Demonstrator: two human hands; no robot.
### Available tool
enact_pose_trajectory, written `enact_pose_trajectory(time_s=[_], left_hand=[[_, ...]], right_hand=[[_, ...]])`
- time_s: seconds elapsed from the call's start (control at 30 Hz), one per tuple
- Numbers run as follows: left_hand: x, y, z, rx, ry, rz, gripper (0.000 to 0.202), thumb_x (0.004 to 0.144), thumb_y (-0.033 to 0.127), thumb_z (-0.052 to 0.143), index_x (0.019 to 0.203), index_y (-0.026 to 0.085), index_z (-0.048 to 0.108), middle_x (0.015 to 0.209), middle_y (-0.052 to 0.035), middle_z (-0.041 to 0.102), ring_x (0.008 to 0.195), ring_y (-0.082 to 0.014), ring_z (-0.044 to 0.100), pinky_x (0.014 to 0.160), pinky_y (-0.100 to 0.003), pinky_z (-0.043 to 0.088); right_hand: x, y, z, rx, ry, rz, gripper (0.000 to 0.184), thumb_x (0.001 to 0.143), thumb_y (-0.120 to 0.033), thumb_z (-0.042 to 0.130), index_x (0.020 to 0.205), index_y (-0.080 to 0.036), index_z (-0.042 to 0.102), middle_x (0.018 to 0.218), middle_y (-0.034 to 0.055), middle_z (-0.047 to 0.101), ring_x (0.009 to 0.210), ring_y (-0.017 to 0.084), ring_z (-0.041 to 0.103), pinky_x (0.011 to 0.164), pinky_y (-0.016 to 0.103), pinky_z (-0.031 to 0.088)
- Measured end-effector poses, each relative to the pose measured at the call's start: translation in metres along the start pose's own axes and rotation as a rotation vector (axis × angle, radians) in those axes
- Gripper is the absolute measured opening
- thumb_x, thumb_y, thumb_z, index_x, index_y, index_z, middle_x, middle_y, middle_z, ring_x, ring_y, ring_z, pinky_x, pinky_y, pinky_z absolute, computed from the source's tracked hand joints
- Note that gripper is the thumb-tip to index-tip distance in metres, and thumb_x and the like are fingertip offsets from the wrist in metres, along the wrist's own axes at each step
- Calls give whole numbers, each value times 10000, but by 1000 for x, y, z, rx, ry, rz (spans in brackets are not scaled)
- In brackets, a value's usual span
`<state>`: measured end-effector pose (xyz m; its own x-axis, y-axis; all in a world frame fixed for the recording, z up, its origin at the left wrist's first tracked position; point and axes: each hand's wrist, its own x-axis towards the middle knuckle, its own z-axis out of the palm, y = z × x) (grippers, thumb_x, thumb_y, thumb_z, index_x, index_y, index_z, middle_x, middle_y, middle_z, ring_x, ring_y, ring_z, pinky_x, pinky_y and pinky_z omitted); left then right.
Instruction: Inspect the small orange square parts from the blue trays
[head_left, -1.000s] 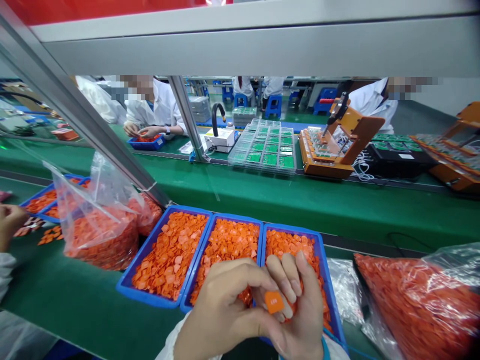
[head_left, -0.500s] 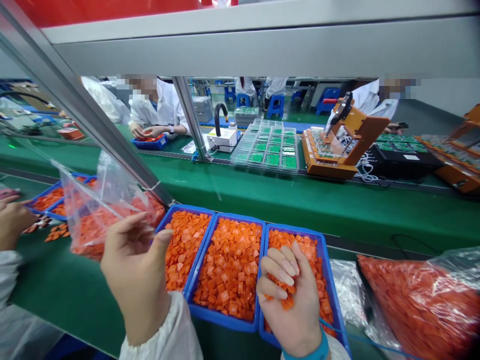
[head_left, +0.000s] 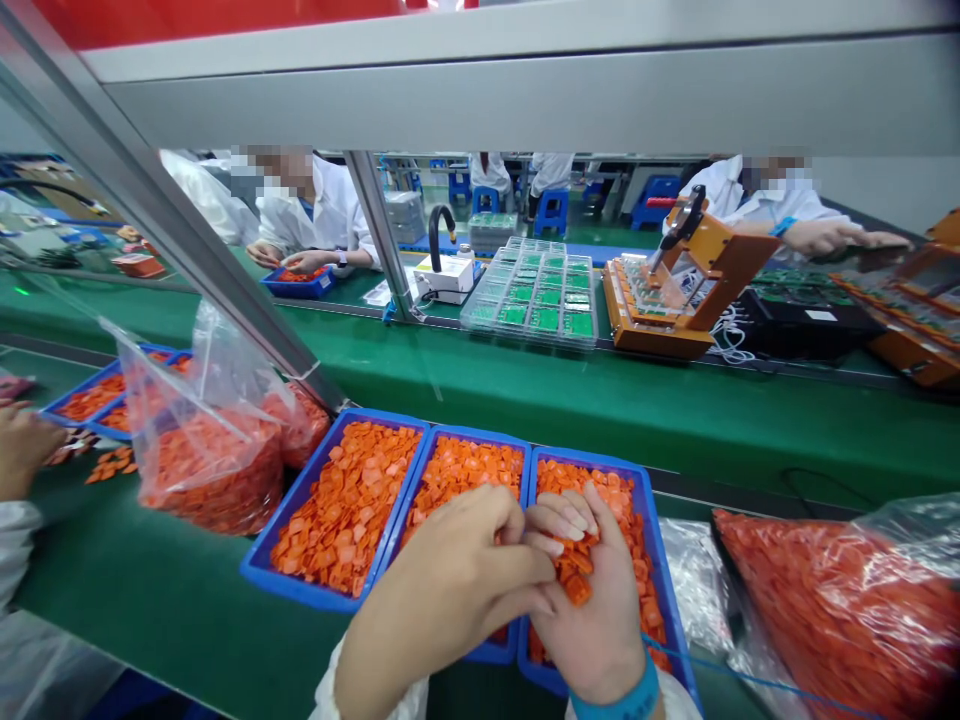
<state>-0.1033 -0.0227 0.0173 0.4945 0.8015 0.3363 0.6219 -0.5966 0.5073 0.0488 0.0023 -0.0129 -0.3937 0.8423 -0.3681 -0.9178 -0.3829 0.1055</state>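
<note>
My right hand (head_left: 592, 610), palm up over the right-hand blue tray (head_left: 679, 640), has its fingers curled around several small orange plastic pieces (head_left: 576, 572). A blue band circles that wrist. My left hand (head_left: 457, 575) reaches across the middle tray, and its fingertips meet at the curled fingers of my right hand. Thumb and fingers are pinched together; whatever may be between them is hidden. Beneath the hands, flat square orange pieces (head_left: 349, 505) fill the left tray (head_left: 259, 575) and the middle tray (head_left: 480, 432), partly covered by my left hand.
Clear bags of orange pieces stand left (head_left: 217, 470) and lie right (head_left: 847, 590). A metal post (head_left: 247, 290) slants down behind the trays. Another person's hand (head_left: 26, 445) works at far left. Across the green bench are clear trays of circuit boards (head_left: 536, 295) and an orange fixture (head_left: 675, 280).
My left hand has moved right, from beside the left tray to my right hand, and its fingers have closed. Across the bench, a co-worker's arm has stretched out to the right.
</note>
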Motion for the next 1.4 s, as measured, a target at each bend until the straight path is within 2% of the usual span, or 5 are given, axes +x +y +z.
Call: enact_pose_trajectory(time_s=[0.3, 0.77, 1.03, 1.17, 1.4], left_hand=[[2, -3, 3, 91, 27, 21, 193, 1055, 259, 574, 1000, 231, 756, 792, -10, 488, 708, -166, 441, 604, -289, 265], [4, -2, -1, 69, 90, 120, 165, 1056, 254, 573, 984, 193, 708, 807, -19, 573, 725, -159, 496, 639, -302, 360], [6, 12, 1, -220, 332, 289, 292, 1089, 293, 438, 906, 168, 630, 740, -38, 610, 683, -164, 530, 642, -326, 406], [8, 14, 7, -335, 423, 246, 336, 1090, 282, 398, 796, 174, 520, 670, -20, 543, 614, -144, 492, 604, -311, 388], [8, 16, 10, -380, 432, 45, 231, 1081, 237, 509, 870, 174, 578, 693, -9, 691, 624, -108, 653, 619, -215, 497]], right_hand=[[1, 0, 3, 32, 38, -8, 416, 852, -210, 752, 623, -230, 405, 578, -91, 467, 514, 85, 527, 580, 216, 554], [-4, 5, 4, 124, 16, 18, 412, 857, -177, 750, 608, -225, 426, 567, -89, 453, 523, 89, 535, 580, 227, 559], [-2, -7, -4, 167, -132, 156, 374, 949, -194, 685, 626, -198, 496, 618, -69, 517, 561, 75, 583, 502, 155, 507], [-3, -4, -9, 161, -205, 170, 383, 1000, -247, 636, 643, -187, 510, 637, -53, 538, 541, 69, 588, 404, 127, 411], [-5, 4, -7, 62, -349, 113, 469, 1081, -338, 513, 644, -167, 536, 576, -77, 441, 405, 37, 423, 301, 122, 252]])
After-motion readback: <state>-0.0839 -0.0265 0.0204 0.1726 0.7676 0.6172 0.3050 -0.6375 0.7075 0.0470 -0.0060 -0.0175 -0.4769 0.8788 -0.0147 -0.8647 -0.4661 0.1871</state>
